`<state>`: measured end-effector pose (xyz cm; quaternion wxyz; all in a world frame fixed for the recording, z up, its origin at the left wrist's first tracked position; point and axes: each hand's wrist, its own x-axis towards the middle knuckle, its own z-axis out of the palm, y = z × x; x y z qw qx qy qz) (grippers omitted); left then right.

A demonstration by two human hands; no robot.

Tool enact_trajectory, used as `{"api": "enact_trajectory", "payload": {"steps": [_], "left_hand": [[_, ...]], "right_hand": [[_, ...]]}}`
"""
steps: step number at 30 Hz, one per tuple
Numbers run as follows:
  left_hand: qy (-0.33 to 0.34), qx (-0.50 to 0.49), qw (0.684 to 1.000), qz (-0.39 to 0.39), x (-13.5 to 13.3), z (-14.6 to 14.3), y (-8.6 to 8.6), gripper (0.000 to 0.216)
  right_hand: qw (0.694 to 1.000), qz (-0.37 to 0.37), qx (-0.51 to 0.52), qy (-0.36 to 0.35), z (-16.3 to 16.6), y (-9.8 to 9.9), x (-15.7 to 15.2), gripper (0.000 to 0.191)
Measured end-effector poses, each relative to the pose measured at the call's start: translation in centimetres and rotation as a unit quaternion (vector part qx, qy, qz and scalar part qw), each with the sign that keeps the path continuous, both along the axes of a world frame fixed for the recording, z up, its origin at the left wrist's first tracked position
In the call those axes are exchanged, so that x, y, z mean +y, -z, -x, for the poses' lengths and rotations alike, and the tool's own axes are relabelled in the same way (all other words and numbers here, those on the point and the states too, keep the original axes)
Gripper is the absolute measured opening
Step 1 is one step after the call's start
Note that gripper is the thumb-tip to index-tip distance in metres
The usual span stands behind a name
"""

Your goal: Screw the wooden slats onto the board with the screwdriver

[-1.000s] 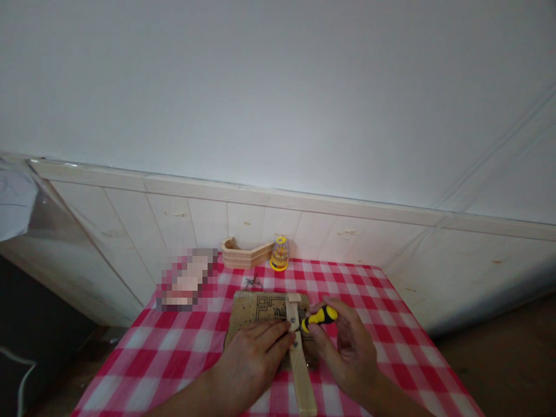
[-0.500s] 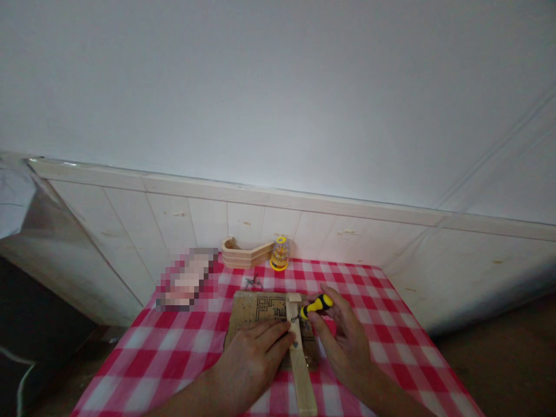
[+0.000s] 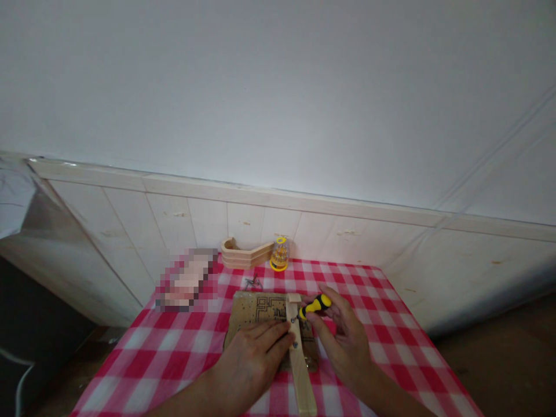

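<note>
My right hand (image 3: 347,339) is closed on a yellow and black screwdriver (image 3: 315,307). The tool is tilted, its shaft meeting a screw in a pale wooden strip (image 3: 300,370). Lower on the strip a second screw head (image 3: 295,345) shows. From the left, my left hand (image 3: 254,353) presses its fingertips against the strip, fingers together; the thumb is hidden. Under the strip lies a brown board (image 3: 249,310) with black printed lines and small holes. A small wooden block (image 3: 293,298) sits at the strip's far end.
At the back of the checked tablecloth (image 3: 369,289) stand a curved wooden piece (image 3: 247,259) and a clear case with yellow rims (image 3: 280,255). Several dark screws (image 3: 253,282) lie behind the board. A blurred-out item (image 3: 186,281) is at the left. A panelled wall (image 3: 243,223) closes the far side.
The screwdriver handle has shifted slightly left in my right hand, and its shaft shows a little more clearly at the screw. My left hand and the strip stay in place.
</note>
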<state>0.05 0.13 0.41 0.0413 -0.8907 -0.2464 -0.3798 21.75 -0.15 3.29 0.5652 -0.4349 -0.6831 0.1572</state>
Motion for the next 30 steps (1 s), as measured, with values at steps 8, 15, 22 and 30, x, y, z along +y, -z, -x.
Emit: {"api": "enact_trajectory", "payload": {"steps": [8, 15, 22, 30], "left_hand": [[-0.003, 0.005, 1.0, 0.009, -0.04, 0.03, 0.51, 0.033], [-0.003, 0.003, 1.0, 0.01, 0.03, -0.01, 0.6, 0.032], [0.0, 0.0, 1.0, 0.007, 0.04, -0.05, 0.51, 0.031], [0.001, 0.004, 1.0, 0.015, -0.05, 0.0, 0.45, 0.031]], "right_hand": [[0.999, -0.028, -0.017, 0.019, -0.01, -0.28, 0.07, 0.043], [0.997, -0.062, -0.032, 0.025, -0.03, 0.06, 0.31, 0.038], [0.998, -0.04, -0.045, -0.007, -0.17, 0.39, -0.32, 0.051], [0.998, -0.039, -0.038, -0.011, -0.25, 0.6, -0.39, 0.054]]}}
